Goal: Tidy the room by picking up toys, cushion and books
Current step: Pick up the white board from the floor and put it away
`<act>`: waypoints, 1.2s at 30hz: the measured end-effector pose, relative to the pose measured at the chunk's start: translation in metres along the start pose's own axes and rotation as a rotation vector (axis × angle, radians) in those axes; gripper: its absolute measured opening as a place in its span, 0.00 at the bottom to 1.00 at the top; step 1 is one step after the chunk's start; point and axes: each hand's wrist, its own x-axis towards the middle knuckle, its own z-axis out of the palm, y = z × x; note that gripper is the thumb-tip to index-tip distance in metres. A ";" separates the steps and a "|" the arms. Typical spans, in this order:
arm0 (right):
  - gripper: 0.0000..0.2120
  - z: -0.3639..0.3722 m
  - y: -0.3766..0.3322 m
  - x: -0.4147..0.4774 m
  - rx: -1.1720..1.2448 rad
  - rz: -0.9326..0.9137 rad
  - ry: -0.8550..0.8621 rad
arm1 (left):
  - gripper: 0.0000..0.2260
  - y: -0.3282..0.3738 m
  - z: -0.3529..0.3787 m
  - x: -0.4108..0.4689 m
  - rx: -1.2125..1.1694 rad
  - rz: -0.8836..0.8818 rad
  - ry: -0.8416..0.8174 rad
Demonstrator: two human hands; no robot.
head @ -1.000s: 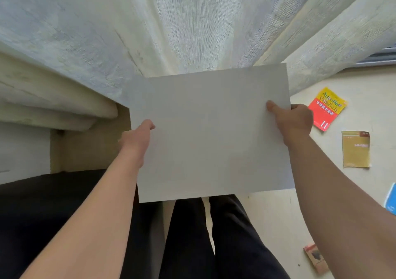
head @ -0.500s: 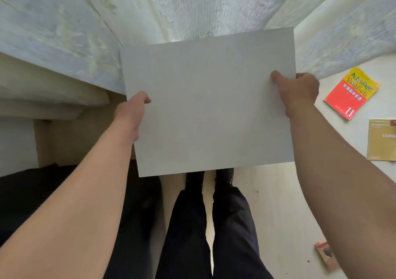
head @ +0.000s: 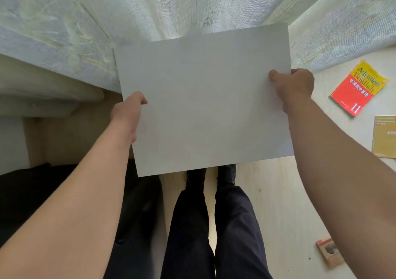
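I hold a large flat grey board [head: 205, 99] out in front of me at chest height. My left hand [head: 128, 111] grips its left edge and my right hand [head: 293, 86] grips its right edge, thumbs on the near face. On the pale floor to the right lie a red and yellow book [head: 357, 88], an ochre book [head: 384, 136] cut off by the frame edge, and a small brown book [head: 330, 254] beside my right forearm. No toys or cushion can be seen.
Pale curtains [head: 192, 4] hang straight ahead, reaching the floor. A light upholstered edge [head: 42, 94] and a black surface [head: 32, 188] sit to my left. My dark-trousered legs and black shoes [head: 210, 178] stand on the wooden floor [head: 278, 193].
The board, raised half a second ago, sits slightly lower in view again. Both hands keep their grip. The view has shifted so the books on the right lie closer to the frame edge.
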 end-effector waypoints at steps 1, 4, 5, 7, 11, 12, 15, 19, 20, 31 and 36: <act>0.22 0.000 0.001 0.001 -0.008 0.000 -0.001 | 0.35 0.001 0.003 0.000 0.014 0.006 -0.004; 0.21 0.001 0.003 0.006 0.003 0.015 0.007 | 0.39 0.002 0.009 0.005 0.033 0.021 0.031; 0.22 0.001 0.003 0.007 0.004 0.025 0.012 | 0.41 0.001 0.010 0.009 0.038 0.027 0.040; 0.24 0.002 0.003 0.008 0.006 0.027 0.030 | 0.43 0.002 0.011 0.010 0.054 0.019 0.053; 0.32 0.005 -0.002 -0.005 -0.129 0.018 0.042 | 0.36 -0.004 0.023 -0.004 0.123 0.047 0.106; 0.32 0.002 -0.002 -0.009 -0.189 0.009 0.033 | 0.35 -0.006 0.025 -0.009 0.145 0.061 0.129; 0.32 -0.006 0.003 -0.017 -0.228 -0.020 -0.037 | 0.35 -0.008 0.021 -0.019 0.127 0.077 0.098; 0.33 -0.018 0.012 -0.021 -0.224 0.011 -0.139 | 0.26 -0.003 0.012 -0.023 -0.017 0.032 0.036; 0.33 -0.019 0.015 -0.021 -0.216 0.014 -0.141 | 0.24 -0.002 0.012 -0.025 -0.036 0.020 0.036; 0.34 -0.015 0.021 -0.026 -0.288 -0.017 -0.079 | 0.19 -0.007 0.008 -0.023 -0.032 0.075 -0.020; 0.34 -0.014 0.021 -0.030 -0.324 0.010 -0.077 | 0.20 -0.010 0.011 -0.023 -0.028 0.091 -0.018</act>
